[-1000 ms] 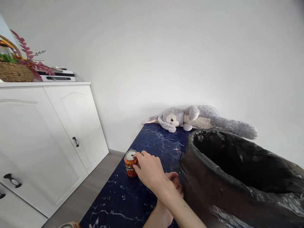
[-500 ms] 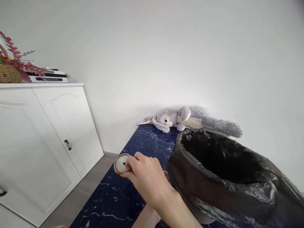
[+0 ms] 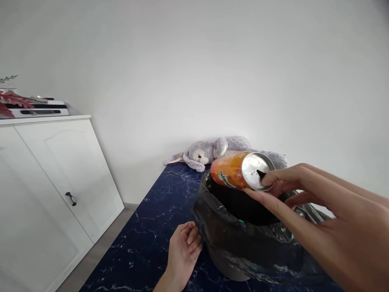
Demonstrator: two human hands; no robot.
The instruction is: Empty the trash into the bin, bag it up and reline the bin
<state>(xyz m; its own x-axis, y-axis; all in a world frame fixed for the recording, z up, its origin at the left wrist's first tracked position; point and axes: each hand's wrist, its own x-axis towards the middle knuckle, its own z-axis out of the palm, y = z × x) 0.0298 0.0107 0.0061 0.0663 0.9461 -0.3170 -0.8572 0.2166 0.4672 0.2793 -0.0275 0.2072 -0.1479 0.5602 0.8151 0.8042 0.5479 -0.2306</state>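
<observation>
We have an orange can (image 3: 229,169) tipped on its side above the mouth of the bin, its silver top turned towards us with the drinking hole open. Our right hand (image 3: 343,219) has it at that end: the fingers are clamped on the can, thumb under the rim and a fingertip at the hole. Below it gapes the black liner (image 3: 240,239), draped over the bin (image 3: 229,271), whose pale foot stands on the dark blue veined surface (image 3: 142,247). Our left hand (image 3: 184,251) is just beside the liner, fingers loosely curled and apart from the palm; we cannot tell if it touches the plastic. Behind the bin a grey plush rabbit (image 3: 194,157) lies along the wall (image 3: 194,73). Further left we see a white cabinet (image 3: 51,178) with reddish leaves (image 3: 12,99) on top.
</observation>
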